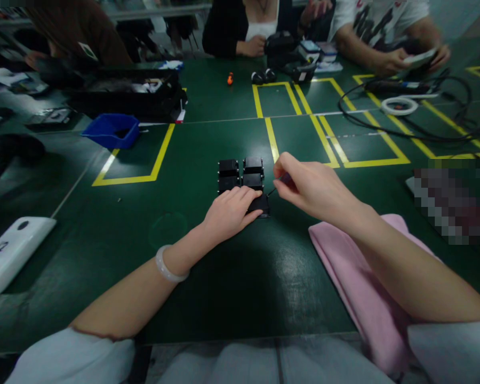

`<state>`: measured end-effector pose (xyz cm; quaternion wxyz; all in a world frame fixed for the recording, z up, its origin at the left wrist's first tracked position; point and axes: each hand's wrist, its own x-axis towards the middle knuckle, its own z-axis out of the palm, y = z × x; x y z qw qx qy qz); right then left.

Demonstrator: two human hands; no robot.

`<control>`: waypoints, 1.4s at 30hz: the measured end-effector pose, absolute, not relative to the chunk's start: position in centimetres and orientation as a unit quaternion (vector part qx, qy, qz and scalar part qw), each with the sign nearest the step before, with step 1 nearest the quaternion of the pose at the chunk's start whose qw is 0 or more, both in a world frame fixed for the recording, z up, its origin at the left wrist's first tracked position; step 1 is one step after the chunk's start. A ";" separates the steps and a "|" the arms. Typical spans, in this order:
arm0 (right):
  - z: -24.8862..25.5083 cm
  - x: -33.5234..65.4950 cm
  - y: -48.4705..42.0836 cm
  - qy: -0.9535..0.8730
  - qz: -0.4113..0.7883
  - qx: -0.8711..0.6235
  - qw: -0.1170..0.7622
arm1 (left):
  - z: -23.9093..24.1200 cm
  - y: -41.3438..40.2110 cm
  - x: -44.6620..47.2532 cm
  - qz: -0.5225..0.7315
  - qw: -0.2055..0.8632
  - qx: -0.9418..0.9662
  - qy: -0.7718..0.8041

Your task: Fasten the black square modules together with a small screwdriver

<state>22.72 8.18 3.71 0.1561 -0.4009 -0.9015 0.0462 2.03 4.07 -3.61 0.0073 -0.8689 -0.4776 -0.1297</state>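
Note:
Several black box-shaped parts (253, 165) with small metal screws or pins along their sides sit in two columns on the green table. My left hand (231, 210) lies over the nearer ones, its fingers on top and the thumb along the near edge of the closest black block (260, 205), holding it down. Part of the left column is hidden under that hand. To the right, my right hand (298, 184) is closed in a pinch on a thin dark screwdriver (272, 191). Its tip meets the right side of the closest block; whether it sits in a screw cannot be seen.
A pink cloth (344, 266) lies under my right forearm. At left are a white device (16, 253) and a blue bin (112, 130), with a black tray (124, 101) behind. Black cables (352, 114) coil at far right. Co-workers sit across the table (208, 144).

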 end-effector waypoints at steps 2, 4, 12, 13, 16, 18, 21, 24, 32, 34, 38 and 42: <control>3.7 22.7 8.2 -0.903 0.047 -0.400 0.152 | -3.6 4.1 2.0 -0.130 0.006 -0.868 -0.478; 3.8 22.7 8.2 -0.901 0.049 -0.403 0.150 | -3.6 4.1 2.0 -0.130 0.005 -0.868 -0.479; 3.8 22.6 8.0 -0.897 0.061 -0.407 0.160 | -3.5 4.0 2.1 -0.130 0.006 -0.869 -0.478; 3.8 22.6 8.0 -0.897 0.060 -0.407 0.160 | -3.5 4.0 2.1 -0.130 0.005 -0.869 -0.478; 3.9 22.6 8.0 -0.898 0.054 -0.407 0.157 | -3.5 4.0 2.1 -0.128 0.002 -0.868 -0.480; 3.9 22.6 8.0 -0.898 0.055 -0.408 0.153 | -3.4 4.0 2.1 -0.128 0.000 -0.868 -0.480; 3.9 22.6 8.1 -0.896 0.064 -0.410 0.156 | -3.4 4.0 2.1 -0.131 0.001 -0.868 -0.479; 3.9 22.6 8.1 -0.895 0.062 -0.410 0.163 | -3.4 4.0 2.1 -0.130 0.002 -0.867 -0.481; 3.9 22.6 8.0 -0.897 0.050 -0.414 0.148 | -3.5 4.1 2.1 -0.128 0.003 -0.868 -0.480; 3.9 22.6 8.0 -0.896 0.048 -0.415 0.151 | -3.5 4.0 2.1 -0.130 0.003 -0.868 -0.478; 3.8 22.6 8.0 -0.896 0.047 -0.414 0.151 | -3.5 4.0 2.1 -0.129 0.002 -0.869 -0.478; 3.9 22.6 8.0 -0.900 0.045 -0.407 0.150 | -3.5 4.0 2.0 -0.128 0.003 -0.868 -0.479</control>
